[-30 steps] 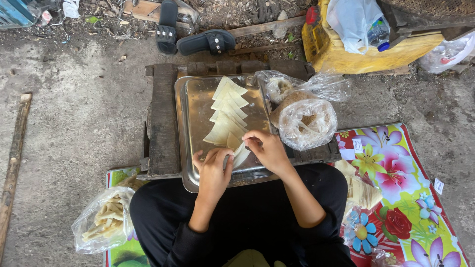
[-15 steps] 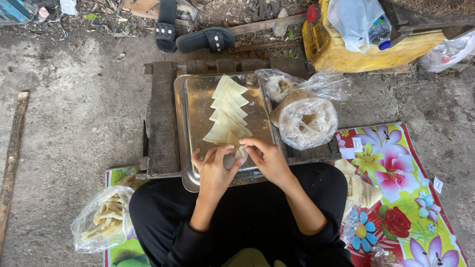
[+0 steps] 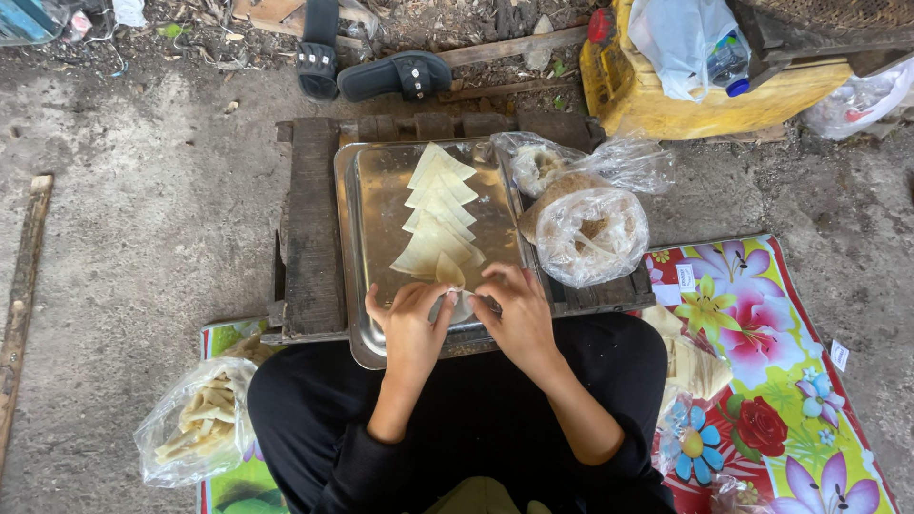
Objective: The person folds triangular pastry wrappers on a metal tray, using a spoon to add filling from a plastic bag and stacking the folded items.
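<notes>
A pale dough wrapper (image 3: 450, 274) is being pinched between the fingertips of both hands at the near edge of the metal tray (image 3: 367, 257). The left hand (image 3: 411, 322) is being held at the wrapper's left, the right hand (image 3: 517, 314) at its right, and the fingers of both are being closed on its lower part, so the two hands are being kept close together with only the wrapper between them. Neither hand is clearly nearer; the piece is being gripped about midway. Its long axis is being pointed away from the person, the tip directed to the far side.

Just beyond that tip, a row of folded wrappers (image 3: 436, 214) is being kept in an overlapping line running from near to far along the middle of the tray. Bare metal is being left open to the left of this row; less room is being left on the right, where a clear bag of filling (image 3: 592, 236) is being rested against the tray's right rim. The tray is being carried on a low wooden stand (image 3: 312, 228). At the near left, well apart from the hands, a plastic bag of wrappers (image 3: 195, 424) is being kept on the flowered mat (image 3: 762, 324).
</notes>
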